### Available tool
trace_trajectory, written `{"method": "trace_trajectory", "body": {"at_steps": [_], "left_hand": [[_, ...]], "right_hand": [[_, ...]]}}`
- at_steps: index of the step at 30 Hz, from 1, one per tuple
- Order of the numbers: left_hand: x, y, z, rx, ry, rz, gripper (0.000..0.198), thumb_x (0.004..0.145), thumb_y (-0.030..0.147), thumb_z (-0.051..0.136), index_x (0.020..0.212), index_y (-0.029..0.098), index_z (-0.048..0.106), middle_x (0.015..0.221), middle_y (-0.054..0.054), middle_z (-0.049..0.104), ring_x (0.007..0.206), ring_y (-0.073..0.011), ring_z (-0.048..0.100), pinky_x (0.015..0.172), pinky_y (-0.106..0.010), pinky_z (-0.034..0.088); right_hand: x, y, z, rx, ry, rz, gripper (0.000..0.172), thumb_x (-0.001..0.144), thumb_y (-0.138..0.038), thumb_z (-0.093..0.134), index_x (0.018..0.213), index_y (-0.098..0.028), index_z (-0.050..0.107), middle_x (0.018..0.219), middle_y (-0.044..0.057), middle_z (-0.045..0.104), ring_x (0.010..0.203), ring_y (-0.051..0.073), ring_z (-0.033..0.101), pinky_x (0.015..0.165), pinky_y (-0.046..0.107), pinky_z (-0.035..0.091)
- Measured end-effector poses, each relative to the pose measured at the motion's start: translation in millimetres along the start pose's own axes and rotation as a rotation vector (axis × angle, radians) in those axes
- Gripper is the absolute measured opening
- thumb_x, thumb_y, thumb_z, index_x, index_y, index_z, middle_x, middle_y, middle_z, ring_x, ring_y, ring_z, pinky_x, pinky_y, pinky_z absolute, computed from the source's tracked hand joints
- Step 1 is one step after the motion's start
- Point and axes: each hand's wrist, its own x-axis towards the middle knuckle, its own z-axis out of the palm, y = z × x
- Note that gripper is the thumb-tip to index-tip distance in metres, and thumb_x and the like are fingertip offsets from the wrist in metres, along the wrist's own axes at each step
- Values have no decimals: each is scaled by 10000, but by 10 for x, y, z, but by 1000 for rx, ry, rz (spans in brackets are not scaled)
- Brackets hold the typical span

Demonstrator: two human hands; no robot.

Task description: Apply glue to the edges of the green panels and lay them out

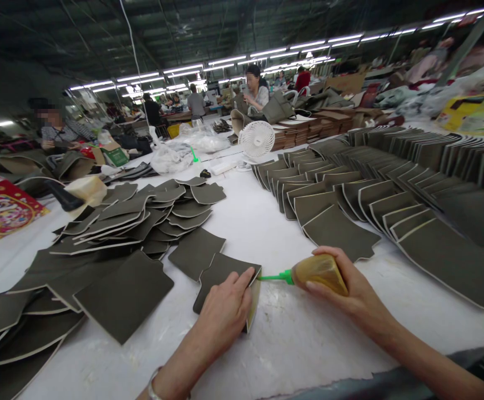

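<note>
- Glue bottle (320, 272) — amber, with a green nozzle (275, 276) — lies sideways in your right hand (350, 297), just right of the bench's middle and near its front edge.
- Your right grip is wrapped around the bottle's body, thumb along the underside, and the nozzle points toward 9 o'clock.
- Nozzle tip sits at the right edge of a dark olive panel (220, 275) with a cream border; whether tip and edge actually touch, you cannot tell.
- Your left hand (225, 311) presses flat on that panel, fingers spread and loose — it closes on nothing, it only pins the piece to the white bench (250, 222).
- A bracelet (154, 389) shows at your left wrist.
- At 9 to 10 o'clock from your hands, a loose heap of the same olive panels (133, 222) overlaps in all directions.
- At 1 to 3 o'clock, fanned rows of panels (370, 189) lie in neat overlapping lines running away toward the far right.
- At 12 o'clock, well apart from your hands, a small white fan (257, 139) stands on the bench, with crumpled clear plastic bags (175, 155) to its left.
- At 9 o'clock on the far left edge lies a red patterned bag (0, 208).
- Beyond the bench, other people sit at benches under long rows of ceiling lights (225, 60); one seated person (256, 89) is behind the fan, another person (58, 130) at 10 o'clock.
</note>
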Motion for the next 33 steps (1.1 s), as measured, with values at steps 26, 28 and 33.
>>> {"method": "trace_trajectory", "body": {"at_steps": [26, 28, 33], "left_hand": [[13, 25, -10, -57, 17, -41, 498, 922, 272, 231, 1397, 255, 380, 1151, -65, 592, 1021, -201, 591, 820, -283, 410], [10, 34, -13, -60, 17, -47, 500, 919, 275, 234, 1396, 253, 384, 1164, -65, 591, 1033, -204, 588, 837, -290, 413], [3, 45, -6, -84, 26, -57, 511, 903, 268, 265, 1400, 250, 384, 1225, -64, 579, 1081, -200, 571, 920, -296, 401]], "right_hand": [[-108, 16, 50, 36, 53, 76, 553, 785, -523, 638, 1191, -258, 373, 1000, 22, 570, 870, 225, 587, 778, 338, 464], [-148, 2, 55, 35, 31, 50, 532, 781, -509, 645, 1172, -250, 393, 1018, 28, 570, 882, 225, 585, 787, 335, 462], [-225, -65, 60, 234, -168, 107, 500, 763, -480, 667, 1133, -227, 446, 848, -1, 599, 767, 209, 592, 696, 318, 477]]}}
